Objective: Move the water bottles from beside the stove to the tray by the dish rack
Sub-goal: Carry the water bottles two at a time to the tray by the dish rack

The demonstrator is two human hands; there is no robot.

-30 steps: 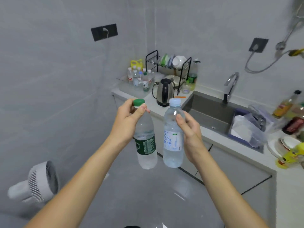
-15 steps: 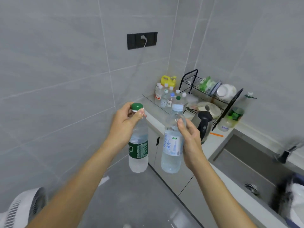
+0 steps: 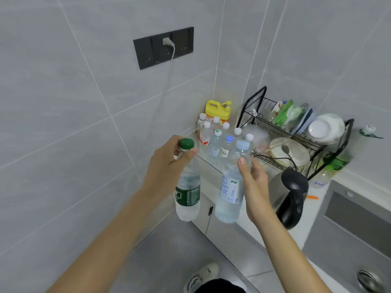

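While both bare forearms reach forward over the grey floor, the left hand [image 3: 167,163] grips the neck of a clear plastic water bottle with a green cap and green label [image 3: 187,193], fingers curled round just under the cap, and the right hand [image 3: 254,182] grasps the shoulder of a clear plastic water bottle with a pale blue cap and white label [image 3: 229,193], thumb pressed on its front. Both bottles hang upright in the air, side by side but apart, near the front edge of the white counter [image 3: 321,193]. Just right of them a steel electric kettle with a black handle [image 3: 289,195] stands on the counter. Farther back, a cluster of small capped bottles [image 3: 220,138] stands on a clear tray [image 3: 206,160] in the corner, beside a black wire dish rack [image 3: 296,132] holding bowls and plates, with a yellow plastic jug [image 3: 218,108] behind the cluster.
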